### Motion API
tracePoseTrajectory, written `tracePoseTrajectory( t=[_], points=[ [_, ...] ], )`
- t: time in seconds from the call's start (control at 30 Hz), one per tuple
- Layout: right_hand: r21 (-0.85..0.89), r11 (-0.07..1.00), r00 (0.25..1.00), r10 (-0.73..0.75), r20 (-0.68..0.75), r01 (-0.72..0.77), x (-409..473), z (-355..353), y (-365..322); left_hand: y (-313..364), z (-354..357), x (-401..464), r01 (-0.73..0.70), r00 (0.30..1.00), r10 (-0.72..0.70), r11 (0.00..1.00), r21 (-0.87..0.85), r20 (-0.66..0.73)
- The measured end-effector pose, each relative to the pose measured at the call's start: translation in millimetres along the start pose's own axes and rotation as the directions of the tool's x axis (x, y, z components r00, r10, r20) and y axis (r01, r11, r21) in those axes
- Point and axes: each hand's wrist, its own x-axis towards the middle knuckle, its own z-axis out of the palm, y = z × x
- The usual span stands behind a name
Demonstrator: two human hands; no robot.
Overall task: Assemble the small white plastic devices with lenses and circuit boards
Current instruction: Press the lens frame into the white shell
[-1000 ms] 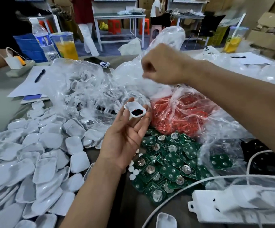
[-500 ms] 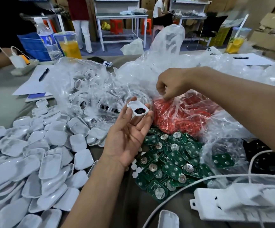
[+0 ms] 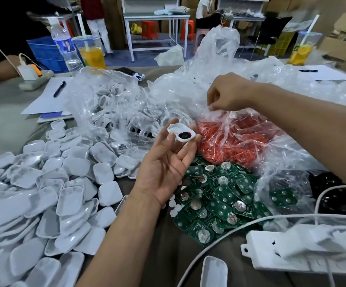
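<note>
My left hand (image 3: 163, 168) is raised palm up and holds a small white plastic shell (image 3: 181, 132) at its fingertips; a dark round lens sits inside the shell. My right hand (image 3: 228, 93) reaches across with curled fingers and pinches the clear plastic of the bag of red parts (image 3: 236, 137). Below the hands lies a heap of green circuit boards (image 3: 215, 195) with silver button cells. A large pile of white shells (image 3: 43, 187) covers the table's left side.
A clear bag of white ring parts (image 3: 116, 112) lies behind my left hand. A white power strip (image 3: 304, 251) with a cable sits at the lower right, black parts (image 3: 329, 191) in a bag beside it. Paper, a pen, a bottle and drink cups stand at the back.
My right hand has come down from above the bags to the red parts bag and now pinches its plastic. My left hand still holds the shell, nearly unmoved.
</note>
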Motion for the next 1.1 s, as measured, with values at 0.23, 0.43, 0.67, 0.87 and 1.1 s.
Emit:
tracePoseTrajectory(
  t=[0.23,0.43,0.67,0.87,1.1],
  points=[
    [0.51,0.841,0.936,0.307,-0.171,-0.182,-13.9,-4.0,12.7,3.8,1.5,-5.1,-0.002,1.0,0.002,1.0,-0.004,0.007],
    [0.543,0.815,0.922,0.346,-0.175,-0.202,-29.1,-2.4,5.9,10.1,2.8,-22.2,-0.029,0.997,0.025,0.998,0.06,0.068],
    [0.729,0.608,0.737,0.64,-0.215,-0.315,-31.1,-5.5,-19.8,20.4,1.1,-44.8,-0.048,0.997,0.037,0.988,0.15,0.073],
    [0.998,-0.022,0.776,0.629,-0.034,0.062,-63.8,1.7,-98.8,35.7,-16.6,-63.7,-0.063,0.998,0.06,0.96,0.274,0.02],
    [0.998,0.029,0.915,0.397,-0.07,0.064,-125.8,71.4,-130.4,41.7,-29.6,-78.4,-0.12,0.991,0.136,0.793,0.598,0.018]
  ],
)
